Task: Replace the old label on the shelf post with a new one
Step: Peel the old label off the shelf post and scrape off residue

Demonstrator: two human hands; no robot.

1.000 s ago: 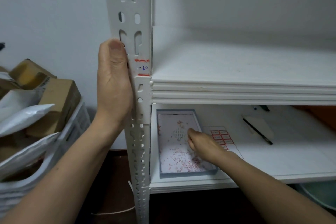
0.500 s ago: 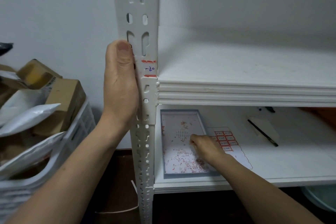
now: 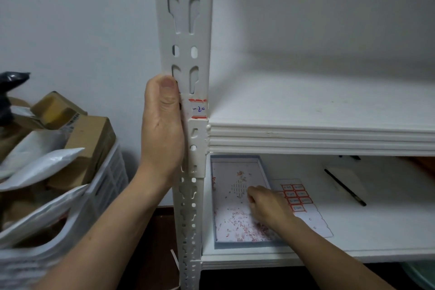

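Left of frame: white crate (image 3: 110, 179) holding cardboard boxes (image 3: 91, 139) and white mailer bags (image 3: 40, 167). Centre right: black pen (image 3: 345, 187) lying on lower shelf (image 3: 376, 231). Behind: pale wall (image 3: 70, 19).

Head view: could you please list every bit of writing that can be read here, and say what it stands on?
"-20", handwritten in blue, on the red-edged label on the shelf post.
Sticker sheet: the writing inside its red-framed stickers is too small to read.
Cardboard box: the printed strip at its top edge is too blurred to read.

soft dim light, blurred lower-left corner, wide-angle bowing
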